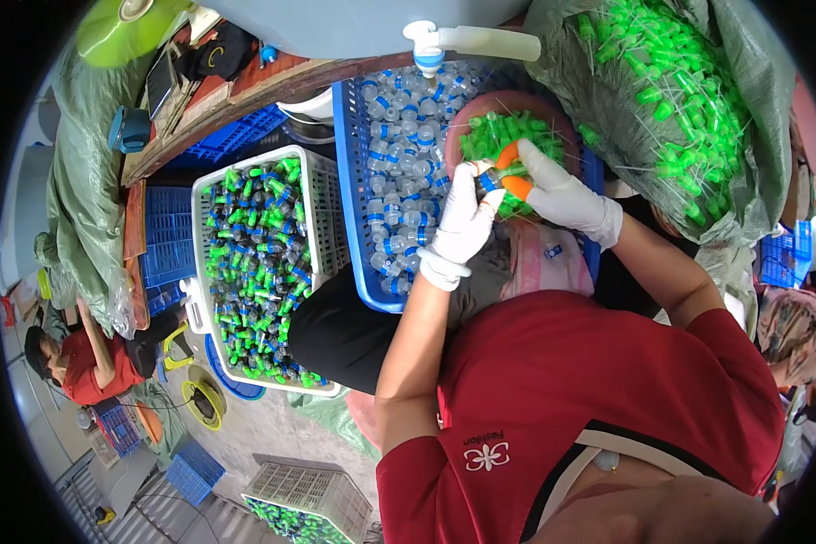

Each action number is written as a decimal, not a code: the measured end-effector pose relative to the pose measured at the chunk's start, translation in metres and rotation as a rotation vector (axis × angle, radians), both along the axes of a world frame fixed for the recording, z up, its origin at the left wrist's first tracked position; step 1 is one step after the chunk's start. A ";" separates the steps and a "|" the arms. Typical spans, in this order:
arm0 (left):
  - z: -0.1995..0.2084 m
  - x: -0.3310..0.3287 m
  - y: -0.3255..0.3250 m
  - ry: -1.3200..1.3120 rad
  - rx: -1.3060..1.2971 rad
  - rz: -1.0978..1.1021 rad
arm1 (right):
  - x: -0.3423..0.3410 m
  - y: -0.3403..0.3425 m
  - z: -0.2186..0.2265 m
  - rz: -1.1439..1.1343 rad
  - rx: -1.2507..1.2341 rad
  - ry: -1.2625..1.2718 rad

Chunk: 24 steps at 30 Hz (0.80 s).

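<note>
Watching the head view, I'm seeing the left hand [464, 218] pinching a small piece [490, 181] over the pink bowl [566, 131]; the right hand's [562, 189] parted fingertips are meeting it, grip unclear. I'm not making out its long axis or pointing.

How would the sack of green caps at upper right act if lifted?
The sack is probably floppy, given its creased, crumpled sides. The loose green caps would likely shift and might spill, as its mouth lies wide open.
</note>
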State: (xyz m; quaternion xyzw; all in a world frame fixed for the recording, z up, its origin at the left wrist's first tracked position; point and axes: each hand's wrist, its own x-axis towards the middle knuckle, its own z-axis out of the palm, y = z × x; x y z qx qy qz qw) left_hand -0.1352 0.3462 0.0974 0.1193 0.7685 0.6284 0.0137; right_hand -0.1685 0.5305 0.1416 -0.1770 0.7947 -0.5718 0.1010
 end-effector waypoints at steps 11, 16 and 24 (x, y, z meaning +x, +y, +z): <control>0.003 0.023 0.015 0.278 -0.180 0.157 | 0.000 0.008 -0.014 0.051 0.407 0.092; -0.004 0.023 -0.002 -0.229 0.308 0.019 | 0.007 0.001 0.009 0.112 0.196 0.216; 0.013 0.031 0.012 0.203 -0.098 0.060 | 0.003 0.015 0.012 0.246 0.365 0.034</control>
